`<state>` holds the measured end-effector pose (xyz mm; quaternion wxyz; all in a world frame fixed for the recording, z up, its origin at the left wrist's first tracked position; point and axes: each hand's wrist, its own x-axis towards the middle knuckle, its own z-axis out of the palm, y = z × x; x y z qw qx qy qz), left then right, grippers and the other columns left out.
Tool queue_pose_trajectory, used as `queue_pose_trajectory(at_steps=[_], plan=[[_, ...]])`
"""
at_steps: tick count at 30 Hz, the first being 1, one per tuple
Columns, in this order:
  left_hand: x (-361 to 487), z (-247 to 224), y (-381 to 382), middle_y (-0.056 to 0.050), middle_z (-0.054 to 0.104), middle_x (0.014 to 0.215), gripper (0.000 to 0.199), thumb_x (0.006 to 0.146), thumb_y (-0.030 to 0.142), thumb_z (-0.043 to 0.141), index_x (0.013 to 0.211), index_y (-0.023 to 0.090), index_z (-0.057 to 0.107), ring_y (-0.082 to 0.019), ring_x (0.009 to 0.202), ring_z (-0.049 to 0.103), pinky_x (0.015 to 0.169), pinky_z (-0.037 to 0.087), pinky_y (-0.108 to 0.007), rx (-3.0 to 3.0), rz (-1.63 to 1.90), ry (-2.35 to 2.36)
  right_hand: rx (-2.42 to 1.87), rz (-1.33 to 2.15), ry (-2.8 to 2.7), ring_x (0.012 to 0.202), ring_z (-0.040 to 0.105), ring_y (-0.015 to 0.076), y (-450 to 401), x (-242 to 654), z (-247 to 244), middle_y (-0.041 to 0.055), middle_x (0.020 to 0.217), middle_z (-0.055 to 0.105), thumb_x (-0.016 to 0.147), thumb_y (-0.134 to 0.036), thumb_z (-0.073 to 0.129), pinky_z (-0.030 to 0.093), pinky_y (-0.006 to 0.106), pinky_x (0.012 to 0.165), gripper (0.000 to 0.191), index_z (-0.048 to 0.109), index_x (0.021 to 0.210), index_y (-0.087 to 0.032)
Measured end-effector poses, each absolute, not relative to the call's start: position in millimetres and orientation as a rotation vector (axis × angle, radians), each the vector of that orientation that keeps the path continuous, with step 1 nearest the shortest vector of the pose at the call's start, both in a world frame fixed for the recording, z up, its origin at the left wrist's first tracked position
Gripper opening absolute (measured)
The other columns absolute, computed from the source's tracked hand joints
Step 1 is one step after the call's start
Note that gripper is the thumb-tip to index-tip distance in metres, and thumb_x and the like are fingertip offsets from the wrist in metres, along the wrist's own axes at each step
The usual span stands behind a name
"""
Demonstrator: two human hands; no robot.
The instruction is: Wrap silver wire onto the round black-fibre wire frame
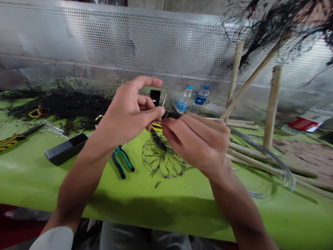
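Both my hands are raised over the table and meet at the fingertips. My left hand [132, 107] pinches a thin wire [164, 100] between thumb and fingers, its index finger stretched out above. The wire's pale ends stick up beside the thumb. My right hand [197, 139] is closed, thumb and index finger pinching the same thin piece close to the left fingertips; most of that grip is hidden. Below them on the table lies a round wire hoop [144, 156] strung with dark, branching threads. Pliers with green and black handles [126, 158] lie left of the hoop.
On the green table [182, 198] are a black box [66, 149], yellow-handled pliers [13, 140], scissors [35, 113] and a dark fibre heap [75, 102]. Two water bottles [184, 100] and a phone [155, 97] stand behind. Bamboo sticks [273, 104] and coiled clear strands [270, 156] occupy the right.
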<state>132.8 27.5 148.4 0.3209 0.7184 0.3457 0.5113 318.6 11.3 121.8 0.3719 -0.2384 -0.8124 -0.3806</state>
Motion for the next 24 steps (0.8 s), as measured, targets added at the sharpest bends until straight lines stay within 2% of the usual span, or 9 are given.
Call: queue_pose_trajectory(at_steps=[3, 5, 9, 13, 15, 19, 21, 24], plan=[[129.8, 146.5, 30.0, 0.011, 0.053, 0.054, 0.043, 0.084, 0.003, 0.064, 0.123, 0.017, 0.055, -0.007, 0.041, 0.051, 0.042, 0.041, -0.019, 1.980, 1.380, 0.925, -0.582, -1.053, -2.049, 0.057, 0.055, 0.0110, 15.7, 316.1, 117.2, -0.0015, 0.065, 0.064, 0.093, -0.009, 0.062, 0.036, 0.029, 0.050, 0.018, 0.065, 0.077, -0.018], [126.2, 145.8, 31.9, 0.011, 0.051, 0.055, 0.032, 0.086, 0.007, 0.064, 0.114, 0.019, 0.058, -0.006, 0.041, 0.050, 0.042, 0.041, -0.020, 2.098, 1.392, 0.885, -0.614, -0.974, -2.014, 0.055, 0.054, 0.0101, 19.1, 314.7, 115.6, -0.0023, 0.063, 0.064, 0.093, -0.010, 0.062, 0.037, 0.028, 0.050, 0.018, 0.066, 0.077, -0.018], [116.9, 147.5, 36.1, 0.004, 0.067, 0.071, 0.009, 0.089, 0.017, 0.068, 0.098, 0.020, 0.067, -0.011, 0.061, 0.066, 0.054, 0.052, -0.024, 2.416, 1.321, 0.798, -0.785, -0.687, -1.906, 0.051, 0.054, 0.0093, 21.2, 314.5, 117.7, -0.0023, 0.061, 0.064, 0.092, -0.018, 0.067, 0.038, 0.026, 0.052, 0.007, 0.070, 0.085, -0.017], [113.1, 149.2, 35.3, 0.003, 0.075, 0.085, 0.007, 0.088, 0.021, 0.075, 0.094, 0.023, 0.074, -0.013, 0.071, 0.068, 0.063, 0.053, -0.027, 2.762, 1.431, 0.717, -0.908, -0.348, -1.880, 0.050, 0.047, 0.0084, 14.5, 318.8, 128.0, -0.0037, 0.057, 0.060, 0.089, -0.024, 0.071, 0.035, 0.026, 0.052, 0.010, 0.072, 0.081, -0.018], [113.9, 147.7, 32.4, 0.002, 0.077, 0.091, 0.004, 0.091, 0.023, 0.073, 0.094, 0.025, 0.075, -0.014, 0.078, 0.071, 0.069, 0.054, -0.028, 2.864, 1.510, 0.663, -0.939, -0.025, -1.931, 0.051, 0.043, 0.0071, 9.9, 322.5, 134.9, -0.0045, 0.057, 0.058, 0.089, -0.021, 0.069, 0.033, 0.024, 0.050, 0.012, 0.074, 0.079, -0.017], [115.4, 141.3, 27.0, 0.005, 0.078, 0.098, 0.016, 0.095, 0.019, 0.066, 0.101, 0.031, 0.075, -0.013, 0.088, 0.074, 0.076, 0.056, -0.028, 2.941, 1.620, 0.605, -0.852, 0.716, -1.919, 0.053, 0.043, 0.0056, 4.6, 331.0, 146.0, -0.0042, 0.065, 0.061, 0.086, -0.021, 0.073, 0.033, 0.021, 0.047, 0.006, 0.076, 0.087, -0.016], [114.8, 138.0, 27.7, 0.006, 0.078, 0.098, 0.018, 0.095, 0.019, 0.067, 0.104, 0.034, 0.074, -0.013, 0.087, 0.074, 0.076, 0.058, -0.027, 2.979, 1.697, 0.619, -0.814, 0.874, -1.868, 0.053, 0.045, 0.0054, 4.4, 333.7, 148.8, -0.0042, 0.066, 0.061, 0.083, -0.021, 0.077, 0.034, 0.021, 0.046, 0.009, 0.076, 0.090, -0.016], [112.8, 133.8, 34.1, 0.005, 0.078, 0.098, 0.019, 0.093, 0.021, 0.070, 0.107, 0.034, 0.072, -0.014, 0.087, 0.074, 0.078, 0.061, -0.029, 3.060, 1.830, 0.603, -0.778, 0.923, -1.809, 0.053, 0.047, 0.0057, 5.6, 334.3, 150.7, -0.0041, 0.066, 0.061, 0.081, -0.019, 0.078, 0.036, 0.020, 0.046, 0.011, 0.076, 0.091, -0.016]])
